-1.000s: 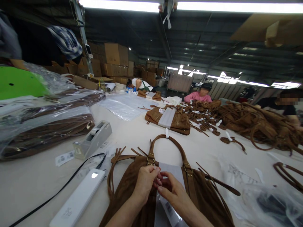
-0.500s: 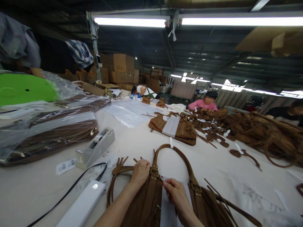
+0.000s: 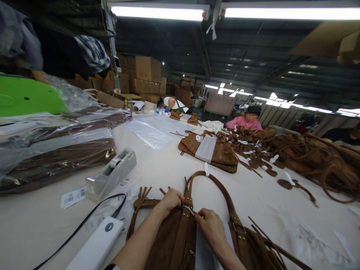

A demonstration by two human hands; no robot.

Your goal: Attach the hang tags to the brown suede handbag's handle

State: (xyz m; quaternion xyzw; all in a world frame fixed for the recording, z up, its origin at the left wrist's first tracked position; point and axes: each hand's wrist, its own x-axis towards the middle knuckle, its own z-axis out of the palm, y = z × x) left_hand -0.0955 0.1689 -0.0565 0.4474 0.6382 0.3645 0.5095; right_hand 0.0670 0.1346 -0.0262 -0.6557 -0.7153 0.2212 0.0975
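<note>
Two-handed, pinched a thin white strip (image 3: 189, 208) in the nearly closed right hand (image 3: 209, 225); curled the left hand (image 3: 171, 198) by the base of the handle (image 3: 226, 195), hold unclear. Had the brown bag (image 3: 178, 234) beneath both hands, a folded bag (image 3: 222, 153) beyond, a tape dispenser (image 3: 111, 178) on the counter (image 3: 160, 168) leftward of the left hand.

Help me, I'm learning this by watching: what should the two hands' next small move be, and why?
Perhaps draw the right hand slightly away from the left hand, straightening the thin white strip. It bends across the foot of the brown handle between the hands, and the right fingertips seem to pinch one end; the left grip is unclear.
</note>
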